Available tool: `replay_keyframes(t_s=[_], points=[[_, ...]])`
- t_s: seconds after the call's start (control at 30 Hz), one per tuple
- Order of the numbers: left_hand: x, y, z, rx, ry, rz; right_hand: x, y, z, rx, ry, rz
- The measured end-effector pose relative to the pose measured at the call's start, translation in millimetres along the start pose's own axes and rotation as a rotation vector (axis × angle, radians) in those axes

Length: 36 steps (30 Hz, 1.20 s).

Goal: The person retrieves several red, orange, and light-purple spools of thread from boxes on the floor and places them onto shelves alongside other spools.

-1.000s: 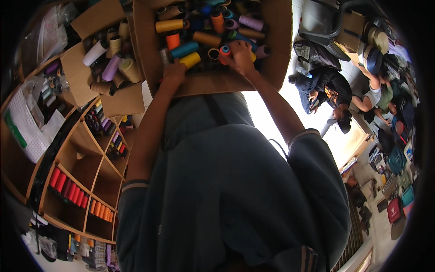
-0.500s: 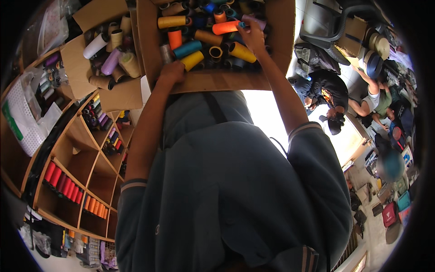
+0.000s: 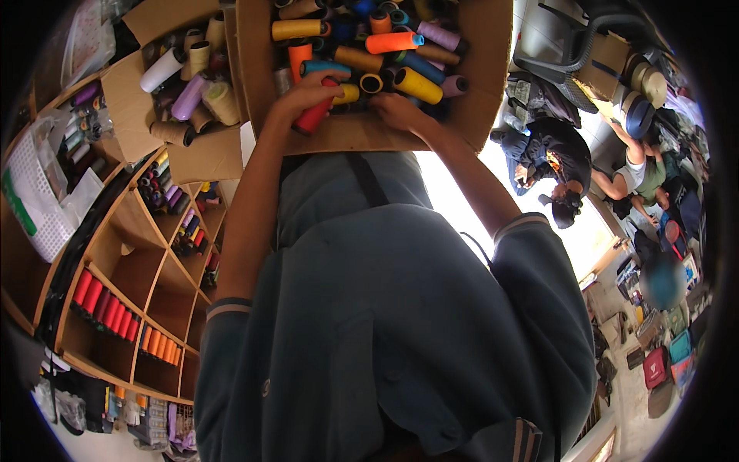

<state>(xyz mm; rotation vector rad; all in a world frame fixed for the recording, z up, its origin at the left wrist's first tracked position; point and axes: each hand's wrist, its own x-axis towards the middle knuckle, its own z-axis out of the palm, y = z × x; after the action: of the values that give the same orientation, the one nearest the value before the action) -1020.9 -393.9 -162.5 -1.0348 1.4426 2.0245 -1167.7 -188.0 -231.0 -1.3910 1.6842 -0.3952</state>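
Observation:
A cardboard box full of thread spools is right in front of me. My left hand is wrapped round a red thread spool, held tilted over the box's near left part. Inside the near wall, my right hand has its fingers curled down among the spools; their tips are partly hidden, and I cannot make out what they hold. Close to it lie a yellow spool and a dark-cored yellow spool. Farther in, an orange spool rests on top of the pile.
At the left stand a second open box of spools and a wooden shelf with red spools and orange spools in compartments. A white perforated basket is at the far left. Two people sit at the right.
My right hand has let go of the orange spool and come nearer, to the box's near side. My left hand has risen off the box's near edge and now holds a red spool.

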Motion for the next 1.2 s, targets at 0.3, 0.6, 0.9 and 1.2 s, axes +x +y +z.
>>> replay_keyframes(t_s=[0.3, 0.6, 0.9, 1.2], points=[[4, -19, -37, -0.041, 0.298, -0.168, 66, -55, -7, -0.052, 0.298, -0.087], [-14, -18, 29, 0.762, 0.381, 0.158, 135, -50, -36, -0.101, 0.338, -0.111], [-31, -15, 53, 0.836, 0.061, 0.186, 157, -52, -34, -0.225, -0.075, 0.136], [-24, -16, 43, 0.769, -0.080, 0.089, 131, -41, -52, -0.678, 0.012, -0.124]])
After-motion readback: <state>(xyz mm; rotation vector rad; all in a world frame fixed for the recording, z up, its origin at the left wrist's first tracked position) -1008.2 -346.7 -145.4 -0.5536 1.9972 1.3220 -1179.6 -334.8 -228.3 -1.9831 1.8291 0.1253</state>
